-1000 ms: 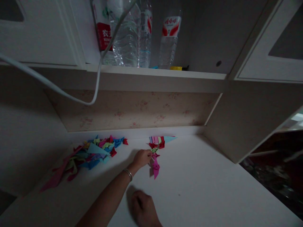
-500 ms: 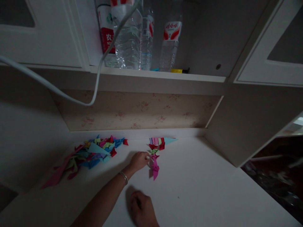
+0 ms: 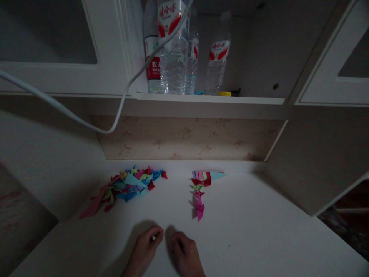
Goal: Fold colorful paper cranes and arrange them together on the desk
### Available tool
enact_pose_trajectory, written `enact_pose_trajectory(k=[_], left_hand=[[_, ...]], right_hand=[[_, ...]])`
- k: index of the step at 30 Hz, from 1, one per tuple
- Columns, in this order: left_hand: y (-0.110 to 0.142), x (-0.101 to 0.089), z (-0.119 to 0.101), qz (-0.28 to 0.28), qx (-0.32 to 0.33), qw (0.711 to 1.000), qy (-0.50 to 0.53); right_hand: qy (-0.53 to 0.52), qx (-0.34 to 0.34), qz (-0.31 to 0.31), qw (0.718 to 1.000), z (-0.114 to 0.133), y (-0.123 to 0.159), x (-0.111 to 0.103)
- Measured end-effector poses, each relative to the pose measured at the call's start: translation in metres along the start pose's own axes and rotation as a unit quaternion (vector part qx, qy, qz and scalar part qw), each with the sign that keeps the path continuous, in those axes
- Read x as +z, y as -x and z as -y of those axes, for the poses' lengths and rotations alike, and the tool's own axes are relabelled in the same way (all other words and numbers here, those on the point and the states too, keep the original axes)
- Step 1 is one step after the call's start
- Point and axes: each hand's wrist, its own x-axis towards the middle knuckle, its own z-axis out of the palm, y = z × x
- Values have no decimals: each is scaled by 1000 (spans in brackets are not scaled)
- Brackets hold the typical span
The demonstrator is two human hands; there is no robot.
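Note:
My left hand (image 3: 146, 246) is above the white desktop, thumb and fingertips brought together, with nothing showing between them. Beside it, a small gap apart, my right hand (image 3: 187, 252) rests near the surface with its fingers curled in and nothing visible in them. Beyond the hands lies a column of folded paper pieces: a magenta one (image 3: 199, 209) nearest, then a green one (image 3: 197, 188), red ones (image 3: 206, 180) and a light blue pointed one (image 3: 216, 175) along the back. To the left spreads a heap of colourful folded paper (image 3: 131, 186). Neither hand touches the paper.
A white cable (image 3: 69, 113) hangs across the upper left. Several plastic water bottles (image 3: 174, 69) stand on the shelf (image 3: 207, 99) above the desk. Side panels (image 3: 314, 154) close in the desk, and flowered wallpaper (image 3: 184, 136) covers the back.
My left hand has left the paper column and come back beside my right hand. The right hand stays curled in nearly the same place. The view has shifted left and up.

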Motion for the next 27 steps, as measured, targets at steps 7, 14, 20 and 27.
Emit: enact_pose_trajectory(k=[7,14,20,27], left_hand=[[18,1,6,-26,-24,999,31],[18,3,21,-59,6,996,66],[20,5,22,-56,-11,993,103],[23,3,8,-45,-61,977,200]], right_hand=[[15,-1,-1,1000,6,7,-1],[13,2,-18,1000,5,9,3],[30,6,-18,999,7,7,3],[24,15,-7,1000,6,6,2]])
